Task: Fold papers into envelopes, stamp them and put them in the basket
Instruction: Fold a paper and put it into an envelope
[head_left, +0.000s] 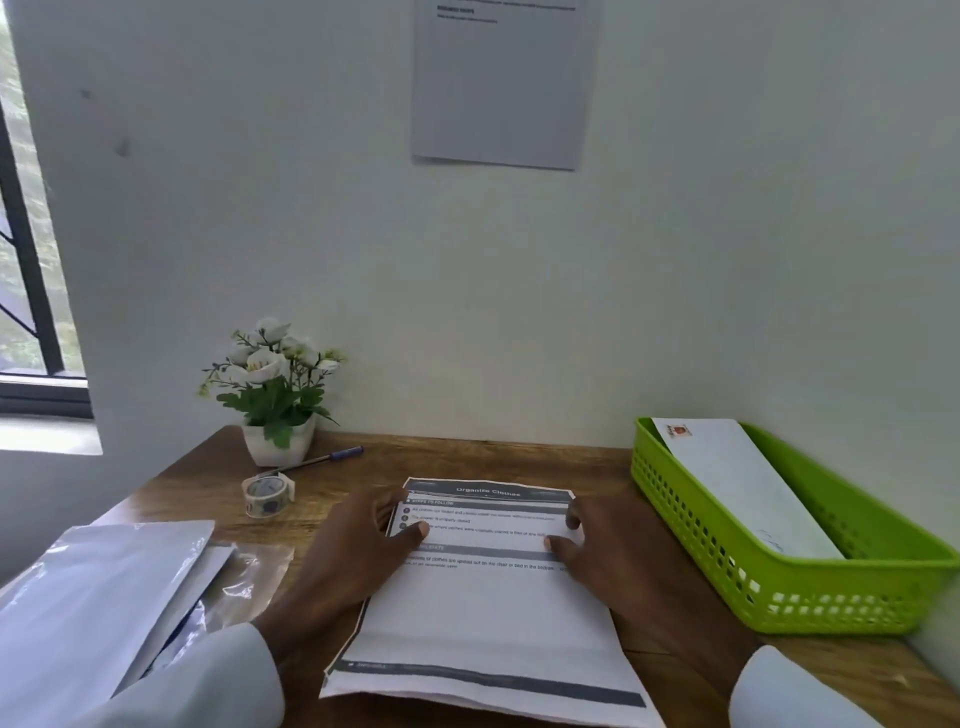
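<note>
The paper (483, 608) is pressed flat on the desk (467, 457) by the left hand (348, 561) and right hand (608, 561), fingers spread, while an envelope (743, 488) lies in the basket (727, 566)

Tabletop (467, 457): showing warm brown wood grain; basket (779, 587): showing bright lime green, its walls patterned with rows of small rectangular holes; envelope (737, 483) lying in the basket: showing white, carrying a red-and-orange stamp (678, 430) at its corner; printed paper (483, 597): showing white with dark slate-grey header and footer bands and lines of dark text; tape roll (267, 493): showing pale cream with dark blue-grey motifs; pen (317, 458): showing a dark barrel and blue cap; pot (278, 441): showing white, bearing white flowers (265, 358) and green leaves; sleeves (208, 680): showing white; wall sheet (504, 83): showing pale grey.
</note>
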